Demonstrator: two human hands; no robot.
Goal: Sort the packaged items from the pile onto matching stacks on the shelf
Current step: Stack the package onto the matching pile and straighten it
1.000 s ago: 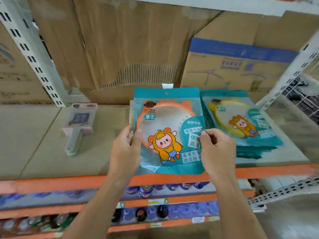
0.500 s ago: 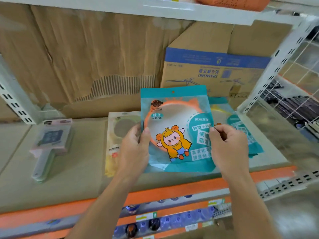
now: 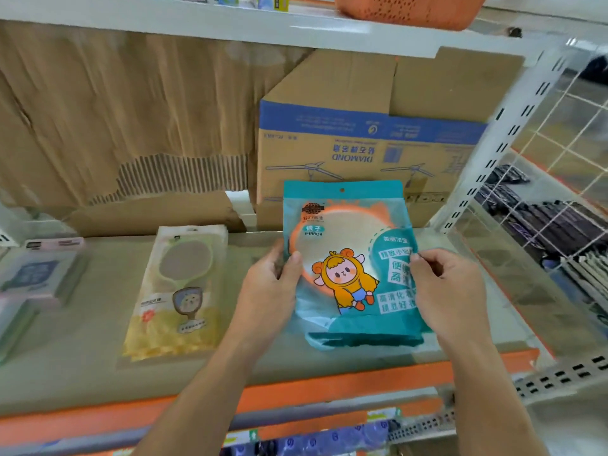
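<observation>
Left hand (image 3: 273, 284), right hand (image 3: 444, 291) — both gripping teal mirror packet (image 3: 348, 258) (above shelf (image 3: 296, 386)).

Your shelf (image 3: 98, 383) carries: pink pack (image 3: 36, 274) far left, yellow pack (image 3: 174, 291) mid-left, teal stack (image 3: 362, 342) right, box (image 3: 362, 143) behind.

We find a bare strip of shelf (image 3: 241, 253) between the yellow packet (image 3: 177, 291) and the teal packet (image 3: 345, 222), more bare board right of it, cardboard box (image 3: 362, 133) closing the back, wire mesh (image 3: 559, 153) walling the right, upper shelf (image 3: 197, 24) overhead, pink packets (image 3: 36, 271) crowding the far left
</observation>
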